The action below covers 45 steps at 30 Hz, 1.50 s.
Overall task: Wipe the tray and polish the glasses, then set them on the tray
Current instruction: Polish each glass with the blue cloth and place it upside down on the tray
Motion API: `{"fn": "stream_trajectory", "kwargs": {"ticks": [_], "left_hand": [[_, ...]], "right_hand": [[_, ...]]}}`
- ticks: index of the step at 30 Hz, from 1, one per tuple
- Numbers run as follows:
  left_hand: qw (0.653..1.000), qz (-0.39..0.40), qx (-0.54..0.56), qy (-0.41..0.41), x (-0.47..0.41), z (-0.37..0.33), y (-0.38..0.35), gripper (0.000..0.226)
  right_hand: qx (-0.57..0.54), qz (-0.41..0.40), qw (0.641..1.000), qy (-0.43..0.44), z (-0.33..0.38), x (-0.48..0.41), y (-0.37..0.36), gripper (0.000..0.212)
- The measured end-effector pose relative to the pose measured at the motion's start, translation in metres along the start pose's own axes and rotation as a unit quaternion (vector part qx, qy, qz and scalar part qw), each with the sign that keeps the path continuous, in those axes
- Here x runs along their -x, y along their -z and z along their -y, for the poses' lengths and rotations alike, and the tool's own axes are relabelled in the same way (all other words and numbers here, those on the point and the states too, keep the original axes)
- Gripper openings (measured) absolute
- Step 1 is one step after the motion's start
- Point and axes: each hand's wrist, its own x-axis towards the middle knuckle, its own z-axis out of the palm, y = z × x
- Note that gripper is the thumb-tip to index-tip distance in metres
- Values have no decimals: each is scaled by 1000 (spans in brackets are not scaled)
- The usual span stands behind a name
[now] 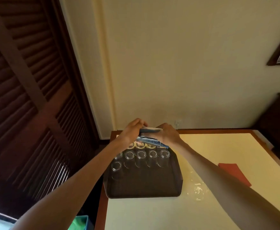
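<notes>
Holding a blue-grey cloth (150, 130) above the far edge of the tray (144, 185), the left hand (133, 130) and the right hand (169, 134) both curl their fingers round it. A glass may be wrapped inside, but the cloth hides it, so I cannot tell. The dark tray sits by the left edge of the table (152, 213). Glasses (140, 154) stand in rows at the tray's far end, close side by side. One lone glass (116, 166) begins a new row on the left.

To do this step well, I think one hand should hold tight while the other twists the cloth round and round. Stay low over the tray. Set the next one down softly beside the lone glass, without bumping the others. A shiny wet patch (199, 188) lies on the table just beside the tray's right edge, so keep the cloth off it.
</notes>
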Motion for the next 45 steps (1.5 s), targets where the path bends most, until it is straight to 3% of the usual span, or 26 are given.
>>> {"fn": "stream_trajectory", "kwargs": {"ticks": [2, 4, 5, 8, 10, 13, 16, 18, 19, 21, 22, 24, 25, 27, 30, 33, 35, 36, 38, 39, 40, 42, 44, 45], "left_hand": [[998, 7, 58, 4, 1, -2, 6, 31], [984, 33, 167, 61, 1, 4, 16, 28], [969, 48, 218, 104, 2, 6, 20, 31], [944, 52, 259, 200, 8, 7, 19, 38], [953, 9, 218, 211, 11, 3, 11, 28], [966, -55, 182, 176, 7, 1, 7, 25], [991, -121, 34, 48, 5, 1, 14, 32], [981, -169, -60, -67, 11, 2, 14, 33], [976, -180, -63, -107, 12, 5, 14, 33], [970, -196, -32, -143, 13, 12, 14, 32], [971, -193, -6, -142, 13, 15, 14, 32], [982, -146, 75, -95, 11, 13, 21, 30], [985, -100, 133, -51, 8, 11, 26, 31], [964, -3, 258, 61, 8, 2, 33, 31], [955, -7, 264, 133, 7, -6, 32, 29], [970, -90, 214, 72, 5, -5, 29, 28], [981, -139, 129, -45, 5, -1, 32, 35], [979, -153, 74, -109, 6, 0, 32, 37], [965, -173, 9, -198, 8, 1, 32, 36], [958, -179, 1, -222, 9, 1, 31, 34], [955, -178, 1, -236, 11, 1, 30, 32], [960, -155, 31, -233, 13, 0, 32, 29], [974, -78, 139, -159, 13, -2, 39, 28], [973, -20, 210, -92, 16, -6, 41, 30]], "right_hand": [[22, -35, 999, 35, 3, 5, 3, 45], [103, -66, 988, 93, 6, 8, 9, 14], [141, -99, 976, 133, 9, 9, 13, 10], [226, -170, 923, 261, 19, 9, 14, 9], [250, -150, 917, 272, 25, 8, 13, 14], [203, -98, 961, 163, 28, 1, 7, 20], [51, 49, 997, 17, 26, -5, -3, 12], [-164, 184, 963, -110, 28, -1, -10, 31], [-216, 220, 941, -141, 29, -1, -13, 41], [-225, 204, 945, -121, 26, -8, -19, 47], [-190, 165, 964, -86, 25, -12, -19, 43], [2, 62, 998, 9, 28, -17, -12, 20], [99, -4, 993, 58, 31, -15, -6, 10], [230, -88, 957, 151, 46, -6, 8, 19], [329, -115, 915, 204, 60, -1, 21, 19], [202, -106, 961, 156, 47, -13, 6, 25], [32, -32, 996, 80, 39, -19, -11, 18], [-81, 32, 996, 20, 38, -17, -15, 14], [-257, 200, 933, -154, 42, -7, -16, 42], [-296, 257, 899, -195, 46, 2, -12, 50], [-299, 284, 889, -201, 48, 3, -10, 52], [-247, 220, 931, -154, 43, -7, -11, 41], [-52, 93, 994, -34, 45, -16, -6, 20], [63, 37, 997, 23, 45, -18, -1, 14]]}}
